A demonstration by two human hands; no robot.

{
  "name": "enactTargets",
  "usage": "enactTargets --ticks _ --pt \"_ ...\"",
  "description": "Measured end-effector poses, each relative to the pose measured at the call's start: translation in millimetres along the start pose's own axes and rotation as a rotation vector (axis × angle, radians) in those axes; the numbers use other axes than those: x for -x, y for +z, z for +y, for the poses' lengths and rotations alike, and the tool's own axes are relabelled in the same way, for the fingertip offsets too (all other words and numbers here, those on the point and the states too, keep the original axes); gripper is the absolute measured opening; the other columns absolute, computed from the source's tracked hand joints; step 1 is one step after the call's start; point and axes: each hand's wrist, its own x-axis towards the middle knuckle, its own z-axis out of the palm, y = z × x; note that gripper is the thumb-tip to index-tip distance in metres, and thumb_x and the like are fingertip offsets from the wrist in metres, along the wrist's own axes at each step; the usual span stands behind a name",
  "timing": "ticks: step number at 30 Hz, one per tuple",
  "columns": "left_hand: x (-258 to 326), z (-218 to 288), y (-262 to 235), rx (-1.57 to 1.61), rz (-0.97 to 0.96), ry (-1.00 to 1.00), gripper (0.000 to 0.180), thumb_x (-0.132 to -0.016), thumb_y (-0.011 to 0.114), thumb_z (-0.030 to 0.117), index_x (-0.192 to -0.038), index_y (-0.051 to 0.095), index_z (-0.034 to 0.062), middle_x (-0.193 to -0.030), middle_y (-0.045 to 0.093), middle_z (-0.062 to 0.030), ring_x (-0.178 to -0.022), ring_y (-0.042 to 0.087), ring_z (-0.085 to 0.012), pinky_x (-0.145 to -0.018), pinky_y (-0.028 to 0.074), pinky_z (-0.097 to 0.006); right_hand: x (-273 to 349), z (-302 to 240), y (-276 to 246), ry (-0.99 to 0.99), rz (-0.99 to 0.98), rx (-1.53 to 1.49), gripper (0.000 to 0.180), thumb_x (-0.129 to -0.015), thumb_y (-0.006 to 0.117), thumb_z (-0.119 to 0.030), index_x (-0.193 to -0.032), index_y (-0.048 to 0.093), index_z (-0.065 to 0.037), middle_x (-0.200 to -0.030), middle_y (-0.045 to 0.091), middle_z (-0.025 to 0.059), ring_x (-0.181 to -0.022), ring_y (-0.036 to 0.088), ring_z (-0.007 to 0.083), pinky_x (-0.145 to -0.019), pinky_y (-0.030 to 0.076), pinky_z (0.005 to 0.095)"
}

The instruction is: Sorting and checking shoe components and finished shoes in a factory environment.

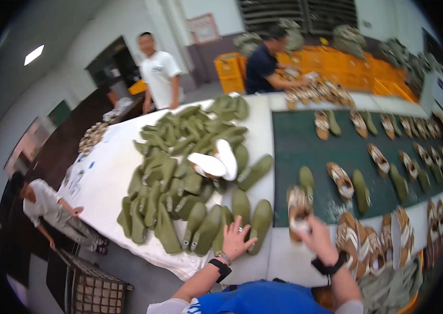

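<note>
My left hand hovers with fingers spread over the near end of a row of olive green shoe soles on the white table. My right hand is closed on a tan and white shoe upper, blurred, at the near edge of the dark green belt. One green sole lies just beyond that upper. A black band sits on each wrist.
A big heap of green soles covers the white table, with a white sole on top. Shoe uppers and soles lie in pairs across the belt. Finished uppers pile near right. Two people stand behind; another crouches at left by a wire basket. Orange crates sit at back.
</note>
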Motion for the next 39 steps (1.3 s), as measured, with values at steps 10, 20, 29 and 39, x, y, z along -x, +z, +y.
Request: enactTargets --ticks 10,20,29,39 --pt "-6.7 5.3 -6.7 0.017 -0.067 -0.078 0.053 -0.071 0.067 0.049 -0.108 0.063 0.0107 -0.140 0.036 -0.0196 -0.119 0.042 -0.0365 -0.100 0.027 -0.057 -209.7 -9.5 -7.3 -0.277 0.743 0.287 0.024 -0.077 0.068 -0.017 -0.098 0.056 -0.013 -0.088 0.052 0.0121 -0.077 0.053 0.0319 -0.064 0.044 0.0416" --pt "-13.5 1.2 0.8 0.025 -0.131 -0.068 0.054 -0.068 0.068 0.052 -0.105 0.064 0.0136 -0.139 0.036 -0.0210 -0.120 0.040 -0.0364 -0.099 0.026 -0.058 -227.7 195.1 162.3 0.102 -0.451 0.339 0.036 -0.080 0.061 -0.030 -0.112 0.054 -0.014 -0.111 0.056 0.0192 -0.097 0.059 0.0354 -0.081 0.048 0.0470" --pt "-6.1 2.6 2.0 0.031 -0.025 0.005 0.051 -0.074 0.063 0.054 -0.104 0.065 0.0125 -0.140 0.036 -0.0168 -0.117 0.043 -0.0342 -0.100 0.028 -0.051 -124.9 105.8 138.0 -0.143 -0.339 0.088 0.034 -0.079 0.061 -0.022 -0.111 0.058 -0.010 -0.099 0.059 0.0180 -0.092 0.058 0.0373 -0.078 0.048 0.0458" --pt "5.5 -12.6 14.2 0.007 0.053 0.011 0.051 -0.078 0.057 0.042 -0.115 0.056 0.0064 -0.143 0.032 -0.0145 -0.120 0.041 -0.0331 -0.103 0.027 -0.054 -10.3 30.1 221.4 -0.233 -0.189 -0.035 0.041 -0.086 0.052 -0.036 -0.120 0.057 -0.014 -0.123 0.053 0.0169 -0.119 0.040 0.0443 -0.100 0.033 0.0519"
